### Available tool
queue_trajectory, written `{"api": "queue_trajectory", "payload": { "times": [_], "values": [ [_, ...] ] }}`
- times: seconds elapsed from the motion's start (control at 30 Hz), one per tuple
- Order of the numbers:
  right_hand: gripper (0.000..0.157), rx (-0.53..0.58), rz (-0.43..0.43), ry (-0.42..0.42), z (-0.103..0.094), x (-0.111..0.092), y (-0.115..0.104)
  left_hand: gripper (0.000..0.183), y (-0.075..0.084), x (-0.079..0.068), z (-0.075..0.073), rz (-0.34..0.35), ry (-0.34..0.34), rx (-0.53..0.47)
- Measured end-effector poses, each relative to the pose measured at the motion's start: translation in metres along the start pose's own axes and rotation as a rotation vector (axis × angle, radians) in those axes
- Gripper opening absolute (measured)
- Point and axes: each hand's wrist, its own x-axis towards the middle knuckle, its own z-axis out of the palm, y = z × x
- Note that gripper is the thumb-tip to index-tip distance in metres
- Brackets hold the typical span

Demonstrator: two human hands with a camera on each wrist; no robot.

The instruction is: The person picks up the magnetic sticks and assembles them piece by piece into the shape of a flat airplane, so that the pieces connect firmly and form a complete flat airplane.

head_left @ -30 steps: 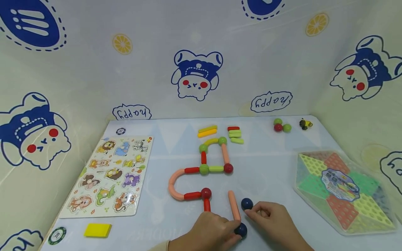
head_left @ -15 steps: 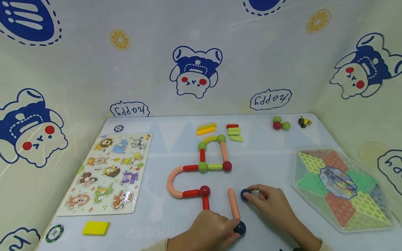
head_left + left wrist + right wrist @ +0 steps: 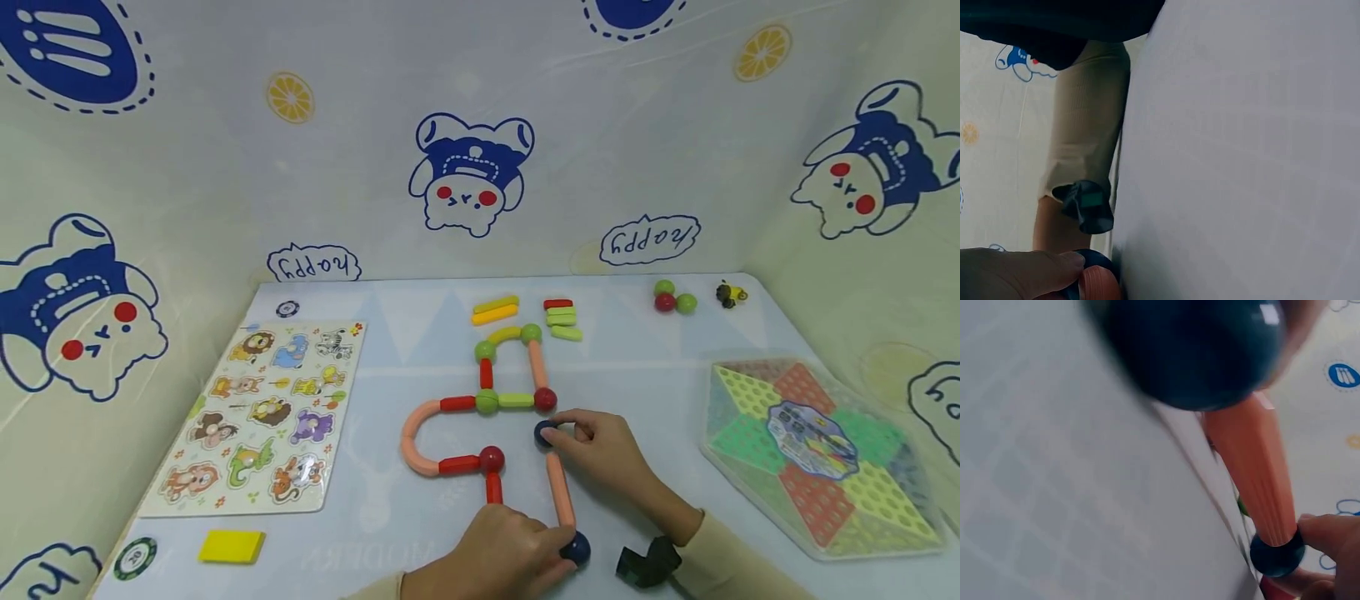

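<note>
My left hand [image 3: 498, 554] pinches a dark blue toy ball [image 3: 577, 548] at the near end of a salmon building rod [image 3: 559, 490]. Between thumb and fingers my right hand [image 3: 603, 450] holds a second dark blue ball [image 3: 1277, 555] at the rod's far end, where ball and rod appear to meet. Just beyond is the red ball [image 3: 545, 400] of a joined figure of rods and balls. That figure includes a curved salmon piece [image 3: 411, 437] and another red ball [image 3: 491, 458], from which a red rod [image 3: 493, 487] runs toward my left hand, partly hidden.
Spare yellow rods [image 3: 495, 310] and short green and red rods [image 3: 560, 317] lie behind the figure. Loose balls [image 3: 665, 302] and a small toy [image 3: 730, 294] are farther back. An animal puzzle board [image 3: 255, 417] and yellow block [image 3: 232, 547] lie left; a clear case [image 3: 817, 458] lies right.
My right hand has carried its blue ball left and away from me, from beside the rod to the rod's far end. My left hand keeps its hold on the near ball.
</note>
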Motion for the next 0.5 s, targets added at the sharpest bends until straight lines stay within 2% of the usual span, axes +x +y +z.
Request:
{"api": "queue_trajectory", "payload": {
  "times": [0.23,0.5],
  "values": [
    [0.034,-0.031,-0.02,-0.008,0.0028,-0.0047,-0.0001,0.022,0.0014,0.0002,0.0012,-0.014,-0.016,0.003],
    [0.032,-0.055,-0.073,-0.005,0.0018,-0.0052,0.001,0.026,-0.001,0.0004,-0.0061,-0.046,-0.02,-0.027]
  ]
}}
